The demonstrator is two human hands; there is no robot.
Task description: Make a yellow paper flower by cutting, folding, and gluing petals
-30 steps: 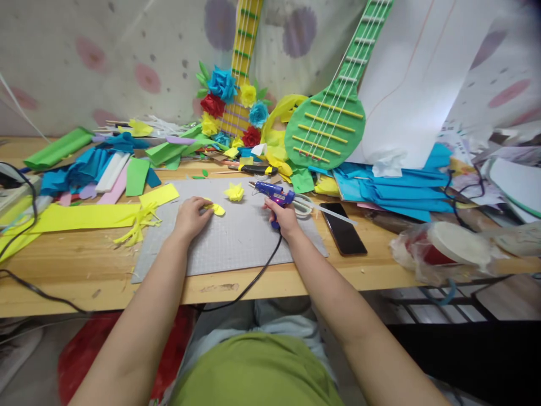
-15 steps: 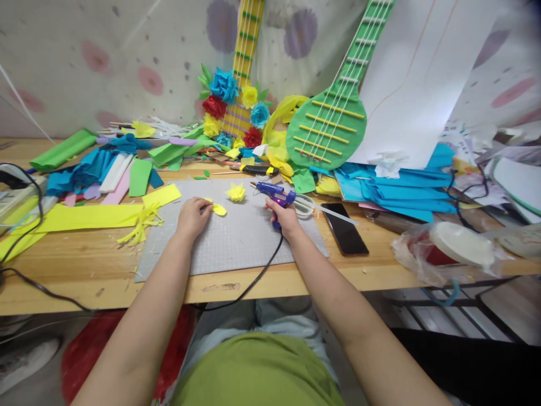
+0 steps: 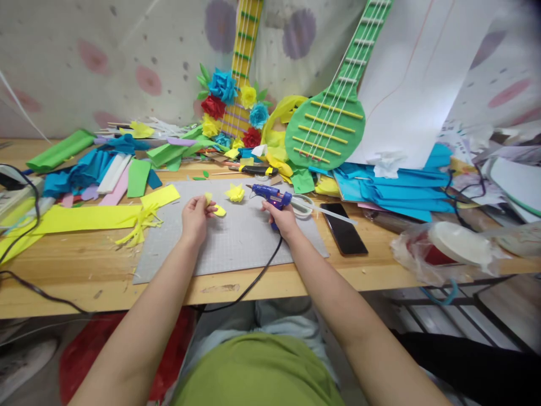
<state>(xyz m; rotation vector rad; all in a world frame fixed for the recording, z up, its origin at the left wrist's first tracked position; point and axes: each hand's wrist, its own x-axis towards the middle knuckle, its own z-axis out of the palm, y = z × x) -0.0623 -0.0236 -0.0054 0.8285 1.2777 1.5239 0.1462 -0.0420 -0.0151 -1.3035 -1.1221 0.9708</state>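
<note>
- Left hand (image 3: pixel 195 217), over left half of mat (image 3: pixel 236 245): grip pinched on small yellow paper piece (image 3: pixel 208 197); loose yellow petal (image 3: pixel 220 211) just beside fingertips.
- Right hand (image 3: pixel 282 219), over mat's right half: grip wrapped round blue glue gun (image 3: pixel 273 195), pointed toward mat's left.
- Between hands, toward mat's far edge: yellow paper flower (image 3: pixel 235 193), already layered. Judged part-way along; petal and held piece apparently not joined to it.
- Possible snag: black cord (image 3: pixel 262 272), trailing over mat's near edge.
- Right of mat, on tabletop (image 3: pixel 101 276): phone (image 3: pixel 345 229).
- Left of mat: yellow strip (image 3: pixel 88 219), fringed scraps (image 3: pixel 141 225) reaching mat's edge.
- Beyond mat: cutter knife (image 3: pixel 256 169), green paper instrument (image 3: pixel 325 129), yellow one (image 3: pixel 243 51) with flowers.
</note>
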